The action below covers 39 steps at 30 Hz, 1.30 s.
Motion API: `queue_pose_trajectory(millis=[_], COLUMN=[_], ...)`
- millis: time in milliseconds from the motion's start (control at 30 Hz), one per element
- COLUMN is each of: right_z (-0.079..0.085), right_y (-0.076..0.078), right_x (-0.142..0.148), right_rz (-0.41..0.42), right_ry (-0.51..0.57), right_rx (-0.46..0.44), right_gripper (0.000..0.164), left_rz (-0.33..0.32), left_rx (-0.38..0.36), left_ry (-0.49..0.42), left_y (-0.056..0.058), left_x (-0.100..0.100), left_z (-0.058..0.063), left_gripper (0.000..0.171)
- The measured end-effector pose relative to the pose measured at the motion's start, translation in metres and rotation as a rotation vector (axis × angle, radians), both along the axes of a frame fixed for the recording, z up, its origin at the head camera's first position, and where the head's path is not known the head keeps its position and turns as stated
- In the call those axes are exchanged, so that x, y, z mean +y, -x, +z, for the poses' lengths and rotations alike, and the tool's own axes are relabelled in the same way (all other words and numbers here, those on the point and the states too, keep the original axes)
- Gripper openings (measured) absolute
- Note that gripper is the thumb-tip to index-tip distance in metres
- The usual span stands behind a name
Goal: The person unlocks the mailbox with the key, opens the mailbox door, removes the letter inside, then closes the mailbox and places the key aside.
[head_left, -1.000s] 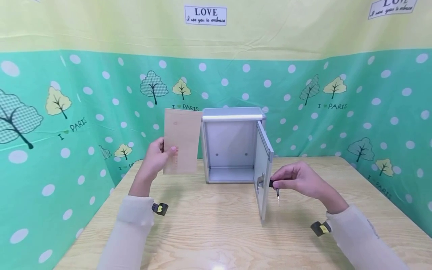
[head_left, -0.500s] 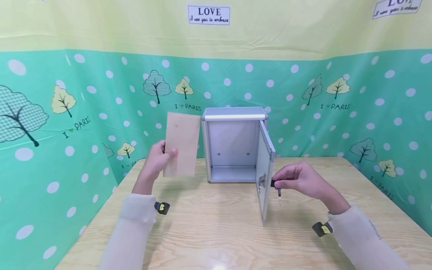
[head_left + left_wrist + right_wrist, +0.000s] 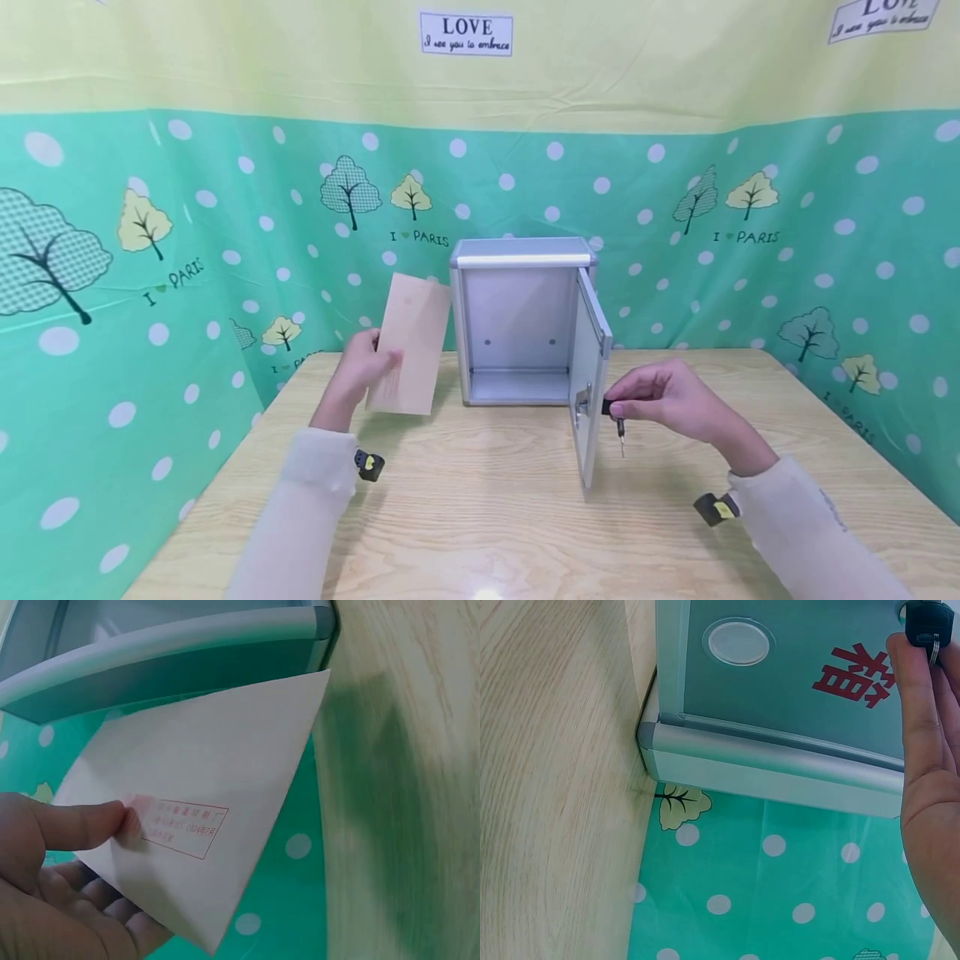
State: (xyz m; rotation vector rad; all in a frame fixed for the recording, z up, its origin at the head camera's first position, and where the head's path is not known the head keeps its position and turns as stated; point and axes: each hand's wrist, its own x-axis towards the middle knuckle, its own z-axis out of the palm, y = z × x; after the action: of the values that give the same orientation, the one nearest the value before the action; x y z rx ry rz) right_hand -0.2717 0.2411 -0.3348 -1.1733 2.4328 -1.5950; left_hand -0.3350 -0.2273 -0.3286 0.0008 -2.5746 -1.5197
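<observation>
My left hand (image 3: 356, 371) holds a tan paper envelope (image 3: 416, 342), thumb on its front and fingers behind. The envelope is tilted, just left of a grey metal mailbox (image 3: 522, 253). Red print (image 3: 186, 825) shows beside the thumb in the left wrist view. The mailbox door (image 3: 591, 342) stands swung out toward me on the right, and nothing is visible inside the box. At the door's outer face, my right hand (image 3: 671, 402) pinches a black-headed key (image 3: 928, 625) at the lock. A second key (image 3: 621, 432) dangles below it.
The mailbox stands on a wood-grain table (image 3: 480, 508). Behind it hangs a green dotted curtain (image 3: 285, 208) with printed trees, enclosing the back and both sides. The door juts into the space between my hands.
My left hand has lowered the envelope and shifted slightly right, tipping its top edge toward the mailbox. The right hand stays at the key, and the door keeps its angle.
</observation>
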Motion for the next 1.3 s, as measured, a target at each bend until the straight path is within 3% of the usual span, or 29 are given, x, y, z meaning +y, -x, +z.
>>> queue_pose_trajectory(millis=[833,1000,1300], right_z=[0.0,0.0,-0.001], right_y=[0.0,0.0,0.001], right_x=[-0.002,-0.002,-0.001], right_rz=[0.006,-0.004,0.03], right_ry=[0.012,0.011,0.033], right_rx=[-0.014,-0.027,-0.028], right_gripper=[0.014,0.014,0.014], left_rz=[0.072,0.099,0.124], left_rx=[-0.195,-0.202,-0.209], left_ry=[0.026,-0.013,-0.016], left_y=[0.01,0.01,0.014], left_x=[0.002,0.002,0.002], left_z=[-0.034,-0.038,-0.045], left_gripper=[0.048,0.051,0.041])
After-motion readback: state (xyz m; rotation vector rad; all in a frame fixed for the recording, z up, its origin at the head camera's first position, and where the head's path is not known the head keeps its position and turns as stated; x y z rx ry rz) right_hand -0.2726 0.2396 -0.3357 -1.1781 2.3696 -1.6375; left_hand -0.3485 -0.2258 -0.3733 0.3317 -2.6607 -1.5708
